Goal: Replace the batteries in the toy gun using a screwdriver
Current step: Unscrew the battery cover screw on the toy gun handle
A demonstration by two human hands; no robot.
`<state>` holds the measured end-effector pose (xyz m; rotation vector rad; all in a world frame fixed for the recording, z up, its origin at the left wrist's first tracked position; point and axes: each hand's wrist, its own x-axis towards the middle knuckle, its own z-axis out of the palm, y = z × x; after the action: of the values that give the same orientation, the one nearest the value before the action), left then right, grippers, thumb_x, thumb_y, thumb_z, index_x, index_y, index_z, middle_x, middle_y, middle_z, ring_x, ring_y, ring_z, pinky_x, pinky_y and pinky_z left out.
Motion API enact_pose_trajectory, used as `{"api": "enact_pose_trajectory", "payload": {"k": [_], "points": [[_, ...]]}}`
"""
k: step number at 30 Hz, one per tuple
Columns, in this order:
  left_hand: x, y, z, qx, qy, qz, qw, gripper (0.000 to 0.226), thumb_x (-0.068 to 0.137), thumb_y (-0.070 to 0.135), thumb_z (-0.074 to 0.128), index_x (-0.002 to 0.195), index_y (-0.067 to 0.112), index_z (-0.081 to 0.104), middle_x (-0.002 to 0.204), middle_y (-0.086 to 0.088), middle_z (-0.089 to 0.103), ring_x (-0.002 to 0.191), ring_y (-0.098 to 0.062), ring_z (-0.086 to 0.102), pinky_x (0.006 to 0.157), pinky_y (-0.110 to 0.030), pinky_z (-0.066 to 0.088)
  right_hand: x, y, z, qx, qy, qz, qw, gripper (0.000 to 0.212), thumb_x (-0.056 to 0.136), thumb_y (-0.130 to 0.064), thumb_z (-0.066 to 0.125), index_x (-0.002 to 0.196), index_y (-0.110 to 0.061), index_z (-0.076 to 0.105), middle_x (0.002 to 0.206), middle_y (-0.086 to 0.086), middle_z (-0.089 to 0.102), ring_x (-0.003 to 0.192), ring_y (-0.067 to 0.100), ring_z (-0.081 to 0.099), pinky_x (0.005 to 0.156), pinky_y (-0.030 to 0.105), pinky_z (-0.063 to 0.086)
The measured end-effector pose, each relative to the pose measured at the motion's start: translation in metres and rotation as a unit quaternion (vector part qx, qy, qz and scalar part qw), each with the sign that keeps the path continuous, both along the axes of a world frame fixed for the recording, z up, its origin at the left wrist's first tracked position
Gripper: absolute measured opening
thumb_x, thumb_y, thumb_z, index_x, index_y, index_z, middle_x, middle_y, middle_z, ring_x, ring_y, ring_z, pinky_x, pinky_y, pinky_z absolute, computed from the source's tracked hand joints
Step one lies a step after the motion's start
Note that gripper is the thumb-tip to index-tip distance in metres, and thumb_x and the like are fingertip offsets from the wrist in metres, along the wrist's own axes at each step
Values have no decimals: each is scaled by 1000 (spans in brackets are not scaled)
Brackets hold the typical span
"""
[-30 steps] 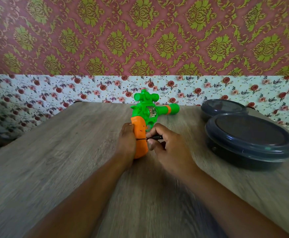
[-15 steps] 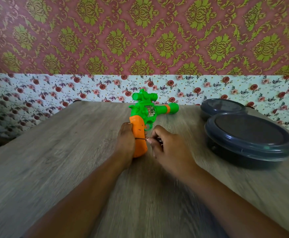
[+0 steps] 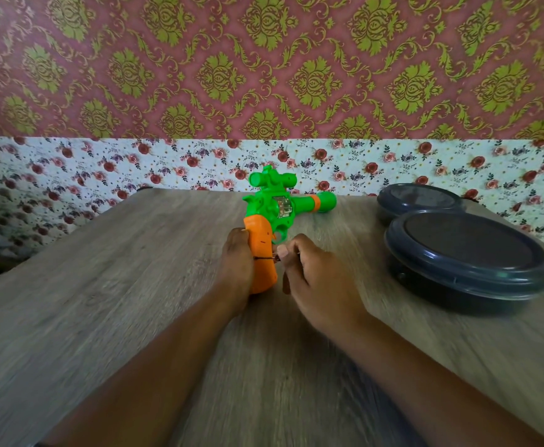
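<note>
Gun [image 3: 272,217] lies on its side near the middle of the table [image 3: 109,285], barrel pointing right toward the far edge, scope up top. Body green, grip [image 3: 261,253] orange, orange band on the barrel.

Left hand [image 3: 236,269] presses against the left side of the grip, fingers curled behind it, steadying it on the tabletop.

Right hand [image 3: 312,275] sits just right of the grip, thumb and fingers pinched on a thin screwdriver [image 3: 265,258]. Shaft runs level, tip meeting the grip's face about midway down. Handle mostly hidden in the fingers.

Two dark round lidded containers on the right: the large one [image 3: 467,253] nearer, the small one [image 3: 419,201] behind it and partly covered. Both well apart from the gun.

Floral wallpaper [image 3: 70,169] behind the table, damask pattern above it.
</note>
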<state>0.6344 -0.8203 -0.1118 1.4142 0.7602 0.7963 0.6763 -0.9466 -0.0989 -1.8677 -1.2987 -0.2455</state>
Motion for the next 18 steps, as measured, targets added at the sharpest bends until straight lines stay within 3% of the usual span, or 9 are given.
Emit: {"api": "enact_pose_trajectory", "payload": {"k": [3,6,9,14,18], "points": [[2,0,1,-2,3,-4,1000,38,98,38,25,93,13,53,86,-12,62,71,-22,55,75,-34,44,3,-1,2,-3,-11,-1,1000,21,95,-35,40,89,-17,49,67,5,65,58,20,60,58,42,50],[0,-2,3,13,0,-5,1000,33,99,34,24,89,13,48,77,-8,58,64,-18,52,64,-28,41,3,-1,2,12,6,36,999,7,92,-24,50,86,-21,48,67,0,63,61,20,61,60,43,51],[-2,-1,3,7,-1,-7,1000,35,99,34,24,84,14,49,77,-7,57,66,-18,53,62,-28,40,2,-1,5,31,37,52,997,8,84,-20,56,83,-27,54,72,-6,65,70,15,64,65,42,52],[-1,0,0,13,9,-7,1000,38,98,38,24,92,12,51,85,-11,60,74,-22,55,72,-33,44,3,-2,3,48,49,74,995,3,84,-27,56,86,-25,57,76,-14,63,58,-5,54,54,25,39],[0,-1,0,8,14,3,1000,41,96,41,25,98,11,54,100,-17,61,86,-29,56,84,-41,47,-1,0,0,26,11,36,999,39,87,-55,28,88,-22,48,73,-5,63,61,12,59,56,37,47]]}}
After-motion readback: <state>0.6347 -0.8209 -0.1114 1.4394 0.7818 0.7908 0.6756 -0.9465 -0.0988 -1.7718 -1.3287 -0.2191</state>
